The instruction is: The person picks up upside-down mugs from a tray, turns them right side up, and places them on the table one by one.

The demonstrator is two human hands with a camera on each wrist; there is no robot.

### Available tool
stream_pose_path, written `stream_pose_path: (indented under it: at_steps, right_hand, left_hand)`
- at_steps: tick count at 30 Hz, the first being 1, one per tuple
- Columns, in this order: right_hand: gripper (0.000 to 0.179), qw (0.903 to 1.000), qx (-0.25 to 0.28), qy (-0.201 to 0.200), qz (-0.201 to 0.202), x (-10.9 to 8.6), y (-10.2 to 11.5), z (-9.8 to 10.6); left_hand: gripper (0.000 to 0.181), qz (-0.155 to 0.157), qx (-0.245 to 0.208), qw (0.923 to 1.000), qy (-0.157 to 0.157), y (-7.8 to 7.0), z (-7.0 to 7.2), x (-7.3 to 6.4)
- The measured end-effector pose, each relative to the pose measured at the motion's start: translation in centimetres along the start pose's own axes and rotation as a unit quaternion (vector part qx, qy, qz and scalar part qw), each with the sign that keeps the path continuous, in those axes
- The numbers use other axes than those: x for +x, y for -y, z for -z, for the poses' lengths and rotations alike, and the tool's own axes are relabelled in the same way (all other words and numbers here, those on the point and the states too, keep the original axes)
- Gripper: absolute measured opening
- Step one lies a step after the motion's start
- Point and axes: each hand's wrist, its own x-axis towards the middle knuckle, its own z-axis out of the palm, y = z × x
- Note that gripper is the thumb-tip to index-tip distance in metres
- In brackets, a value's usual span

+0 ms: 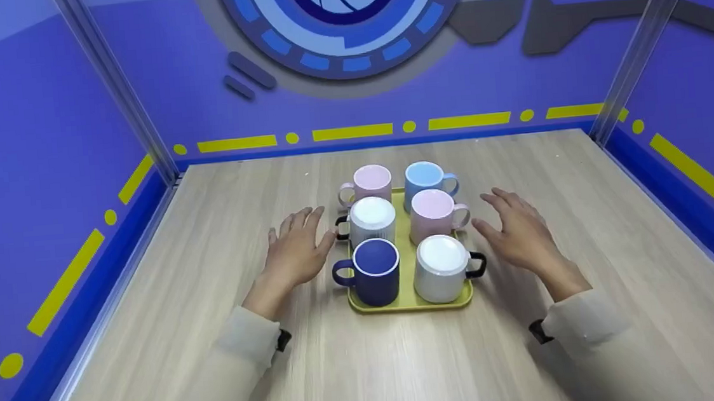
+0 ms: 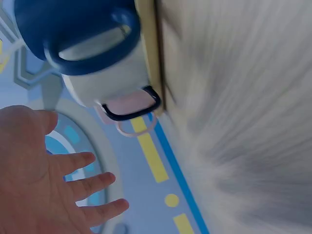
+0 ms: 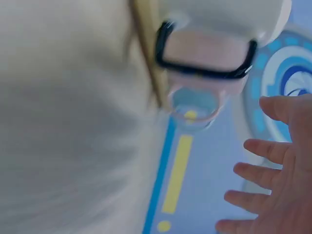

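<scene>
A yellow tray [image 1: 406, 254] carries several mugs in two columns. On its left side stand a pink mug [image 1: 372, 180], a white mug [image 1: 372, 215] with a black handle and a dark blue mug [image 1: 377, 275]. Along the right are a light blue mug [image 1: 416, 186], another pink mug [image 1: 431, 217] and a second white, black-handled mug [image 1: 442, 270]. My left hand [image 1: 297, 246], fingers spread, is beside the left column, apart from the mugs. To the right of the tray my right hand [image 1: 518, 229] also has its fingers extended and holds nothing.
The tray sits on a wood-grain table [image 1: 207, 238]. Blue-purple panels [image 1: 155, 63] with yellow markings enclose the back and both sides. Metal posts [image 1: 125, 91] stand at the two back corners.
</scene>
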Motion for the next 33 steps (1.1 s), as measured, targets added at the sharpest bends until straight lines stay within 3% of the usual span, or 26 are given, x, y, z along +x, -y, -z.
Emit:
stream_pose_path:
  at_steps: [8, 17, 23, 33]
  right_hand:
    - [0.06, 0.9948, 0.024, -0.008, 0.098, -1.5, 4.0, -0.6]
    - [0.068, 0.9854, 0.056, 0.019, 0.16, -2.6, 7.1, -1.9]
    - [0.072, 0.9821, 0.046, 0.05, 0.176, -2.8, 8.8, -3.3]
    - [0.074, 0.9806, 0.031, 0.077, 0.178, -2.2, 11.1, -5.1]
  left_hand:
    - [0.061, -0.052, -0.055, 0.9971, -0.003, -1.5, 1.4, -2.8]
    - [0.061, -0.075, -0.102, 0.9919, 0.009, -1.7, 0.8, -4.8]
    - [0.057, -0.085, -0.116, 0.9894, 0.02, -1.5, -0.1, -5.2]
    - [0.045, -0.069, -0.162, 0.9835, 0.042, -1.1, -1.2, -5.7]
